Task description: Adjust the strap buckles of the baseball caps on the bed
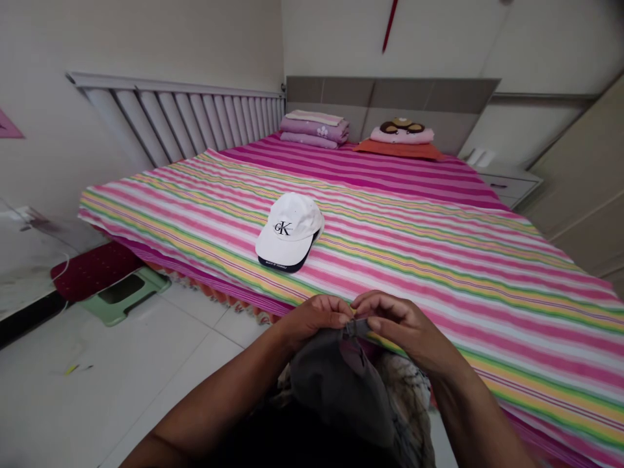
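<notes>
Holding a soft grey cap (336, 374) by its strap (361, 327)

The left hand (312, 320) and right hand (409, 325) both pinch the strap, the cap hanging below them beside the striped bed (439, 260); the nightstand (517, 187) looks shut, contents hidden.

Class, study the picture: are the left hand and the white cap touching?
Apart: the head view shows striped bedding between the left hand and the white cap.

Open bedcover (453, 266) right of white cap (292, 224), left hand (316, 315), right hand (407, 322), grey cap (336, 370) blocking front right, railing (185, 89) behind left
</notes>
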